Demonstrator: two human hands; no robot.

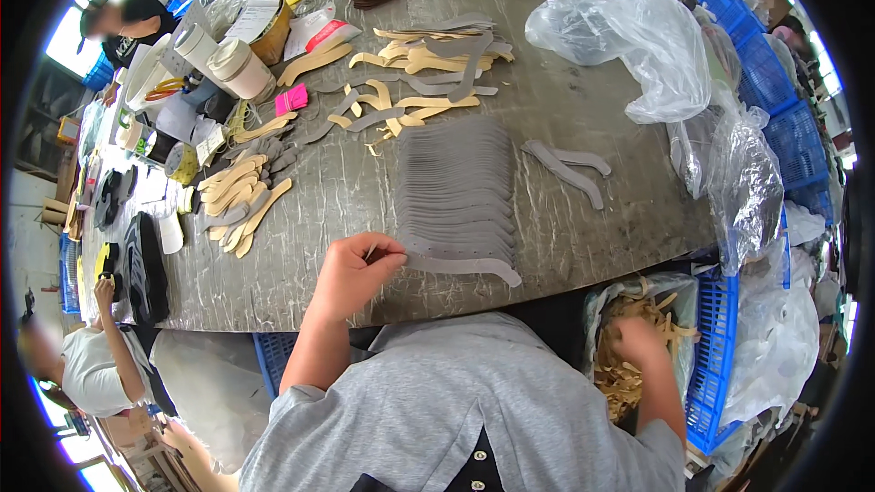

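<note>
My left hand (357, 275) is closed in a pinch on the left end of a grey curved strip (467, 266) near the table's front edge. Directly beyond that strip, a long fanned row of similar grey strips (456, 173) lies overlapping on the table. My right hand (640, 343) is down at the right, over a plastic-lined bin (685, 299) full of tan strips (622, 386). Its fingers are blurred and partly hidden, so I cannot see whether they hold anything. Two loose grey strips (567, 173) rest right of the row.
Mixed tan and grey strips (428, 53) lie farther back, with a smaller pile (239, 193) at the left. Jars (239, 68) and a pink pad (292, 99) stand near them. Clear plastic bags (638, 41) cover the right side, beside blue crates (713, 355). A person (100, 360) sits at the left.
</note>
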